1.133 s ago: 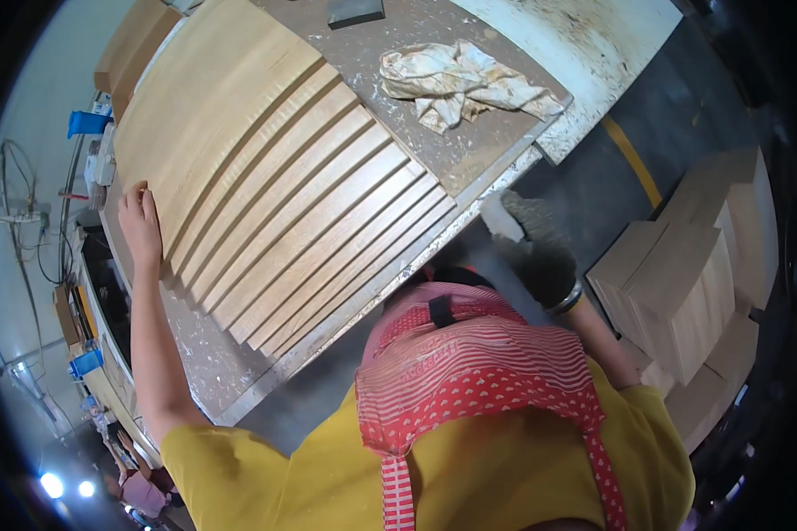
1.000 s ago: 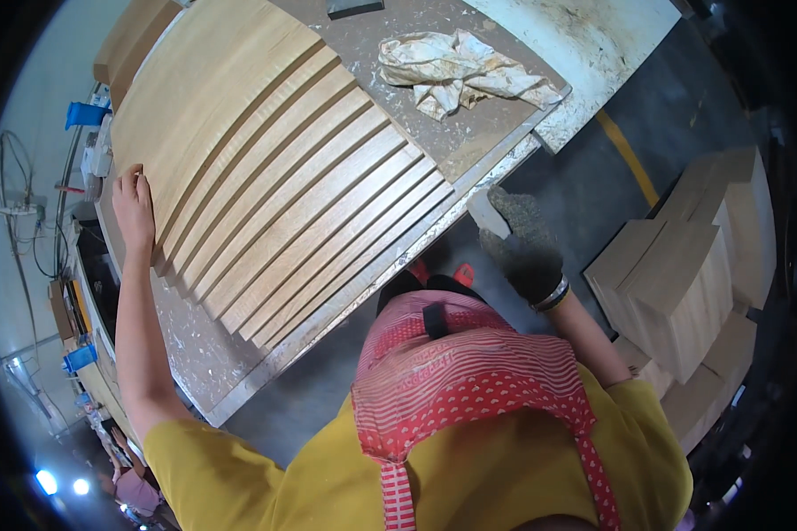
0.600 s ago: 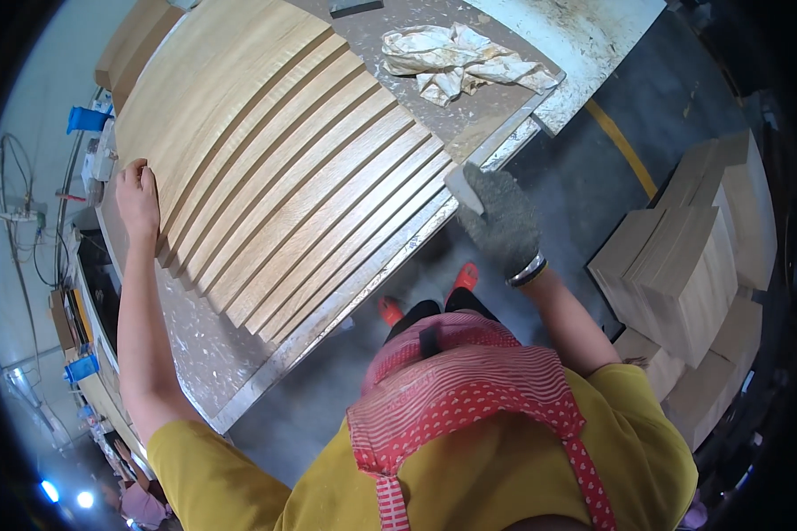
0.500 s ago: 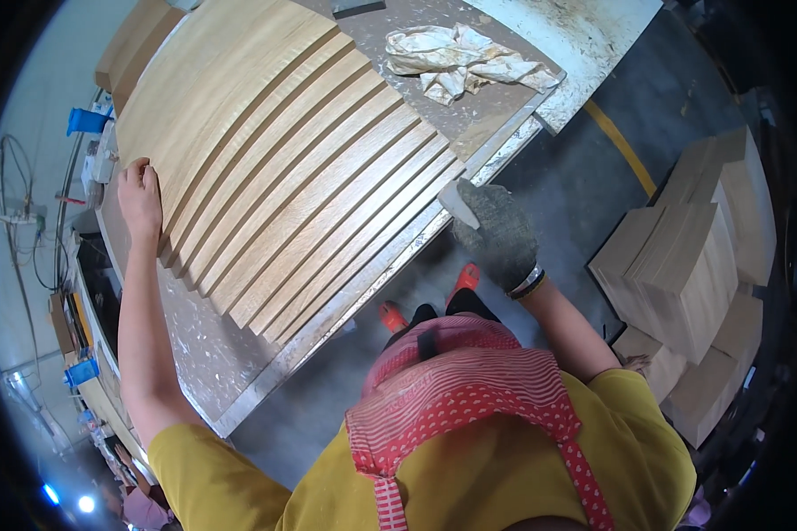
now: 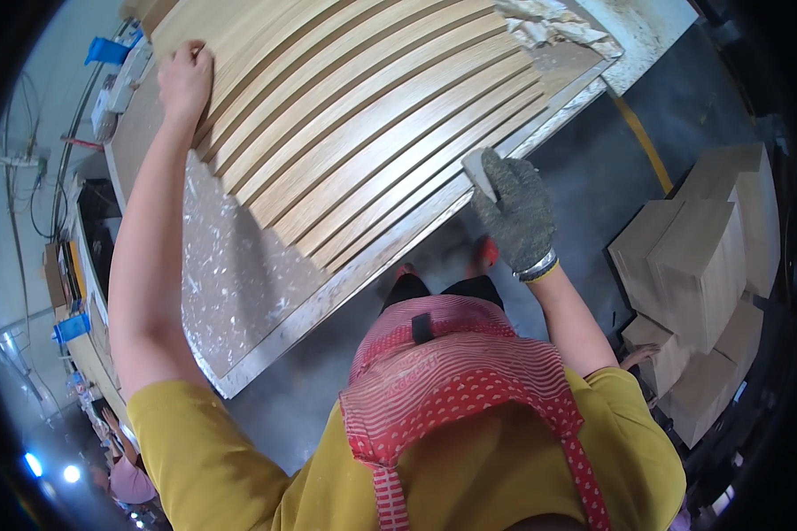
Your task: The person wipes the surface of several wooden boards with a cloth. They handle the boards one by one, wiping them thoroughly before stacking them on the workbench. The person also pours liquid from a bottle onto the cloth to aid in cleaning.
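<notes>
Pale wooden boards (image 5: 363, 133) lie on the workbench, overlapped like steps with their long edges showing as parallel ridges. My bare left hand (image 5: 186, 84) is at the far left end of the boards, its fingers curled closed on a board's edge; the fingertips are partly hidden. A dark grey work glove covers my right hand (image 5: 515, 208), which is closed around a flat, pale grey block (image 5: 480, 173). That block is at the bench's front edge, beside the nearest board.
The paint-speckled workbench (image 5: 230, 274) has a worn pale front edge. A stained crumpled cloth (image 5: 558, 26) lies at its far right. Stacked wooden panels (image 5: 682, 239) stand on the floor to the right. Blue tape (image 5: 106, 50) and cables line the left side.
The view has shifted, with boards and cloth now higher and farther right in it. My left arm reaches farther forward. My right hand, still gripping the block, is farther left along the front edge.
</notes>
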### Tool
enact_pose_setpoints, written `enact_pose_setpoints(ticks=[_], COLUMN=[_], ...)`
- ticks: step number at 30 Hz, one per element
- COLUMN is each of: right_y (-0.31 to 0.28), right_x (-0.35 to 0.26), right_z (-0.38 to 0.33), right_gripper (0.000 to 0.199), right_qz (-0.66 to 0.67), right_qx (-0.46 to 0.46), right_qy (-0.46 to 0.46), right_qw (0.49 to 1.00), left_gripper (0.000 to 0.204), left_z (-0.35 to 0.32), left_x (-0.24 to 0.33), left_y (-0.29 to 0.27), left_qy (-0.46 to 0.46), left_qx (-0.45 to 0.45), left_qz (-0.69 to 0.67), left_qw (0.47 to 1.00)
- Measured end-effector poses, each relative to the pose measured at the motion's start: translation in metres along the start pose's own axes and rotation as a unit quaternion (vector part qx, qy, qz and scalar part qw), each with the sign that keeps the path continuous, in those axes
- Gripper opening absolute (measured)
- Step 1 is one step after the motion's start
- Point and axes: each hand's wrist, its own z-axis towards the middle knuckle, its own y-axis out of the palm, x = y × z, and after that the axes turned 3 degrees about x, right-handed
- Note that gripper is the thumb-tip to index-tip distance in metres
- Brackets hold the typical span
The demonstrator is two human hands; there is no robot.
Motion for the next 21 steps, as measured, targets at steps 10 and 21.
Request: enact_pose_setpoints(ticks=[10, 21], right_y=[0.042, -0.042], right_x=[-0.167, 0.013], right_z=[-0.045, 0.006], right_gripper=[0.039, 0.039], right_qz=[0.182, 0.205], right_qx=[-0.278, 0.065], right_qy=[-0.141, 0.173], right_qw=[0.933, 0.961], left_gripper=[0.041, 0.041], left_z=[0.011, -0.020], left_x=[-0.014, -0.042], left_y=[0.012, -0.019], left_qy=[0.003, 0.176], left_qx=[0.022, -0.049], left_qz=[-0.038, -0.070], left_qw=[0.999, 0.981])
